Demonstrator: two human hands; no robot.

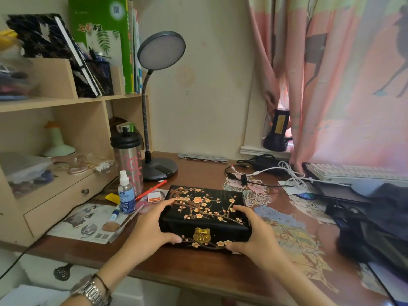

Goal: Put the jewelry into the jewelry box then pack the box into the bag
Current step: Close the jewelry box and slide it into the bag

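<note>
A black lacquered jewelry box (205, 208) with painted blossoms and a gold clasp sits closed on the brown desk (198, 268), near the front edge. My left hand (152, 226) grips its left end, thumb on the front and fingers over the lid. Its right end is gripped the same way by my right hand (254, 235). A dark bag (375, 221) lies on the desk at the right. No jewelry is visible.
A spray bottle (126, 195), a steel tumbler (129, 160) and a desk lamp (159, 166) stand left of the box. Cables (265, 173) and a keyboard (353, 173) lie behind and to the right. A wooden shelf unit (55, 151) fills the left.
</note>
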